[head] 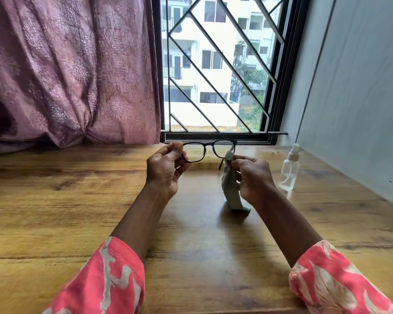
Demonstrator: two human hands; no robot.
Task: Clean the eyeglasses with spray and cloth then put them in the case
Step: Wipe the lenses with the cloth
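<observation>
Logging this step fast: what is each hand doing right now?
Left hand: pinches the eyeglasses at their left end.
Right hand: holds the cloth against the right lens.

Daylight pours in from the window at twelve o'clock, overexposing the buildings outside and glaring on the wooden table, where soft arm shadows fall toward six o'clock, while wide-angle distortion bends the curtain at ten o'clock and the edges look slightly blurred.
</observation>
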